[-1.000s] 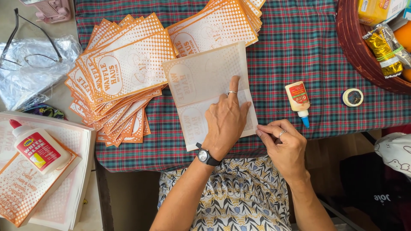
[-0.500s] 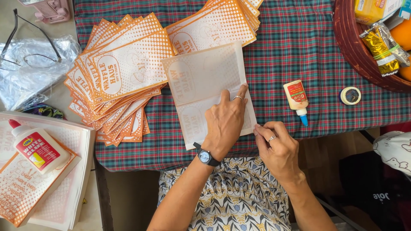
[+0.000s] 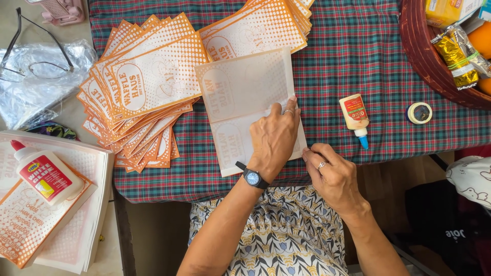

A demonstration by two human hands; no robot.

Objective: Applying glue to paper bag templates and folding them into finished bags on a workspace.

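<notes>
Paper bag (image 3: 245,97), pale and lying printed side down, rests flat on the plaid-covered tabletop (image 3: 358,56) straight ahead of the person. Left hand (image 3: 273,140) lies spread and flat on the bag's lower right part, fingers pointing away, a dark wristwatch (image 3: 253,178) on its wrist. Right hand (image 3: 332,174) sits at the bag's lower right corner, fingers curled narrow and pinching the edge there, 1 ring showing.

Left of the bag, a fanned stack of orange printed bags (image 3: 138,97) touches or nearly touches its edge; a second stack (image 3: 255,25) lies just beyond the bag and overlaps its far edge. Right of the bag, near but apart, a small glue bottle (image 3: 355,115) lies with its blue tip toward the person, and further right is a roll of tape (image 3: 419,112). Far right of the bag, a dark red basket (image 3: 419,56) holds snack packets. Far left of the bag, off the cloth, a larger white glue bottle (image 3: 43,174) rests on another pile of bags (image 3: 56,225), with eyeglasses (image 3: 30,66) on clear plastic beyond.
</notes>
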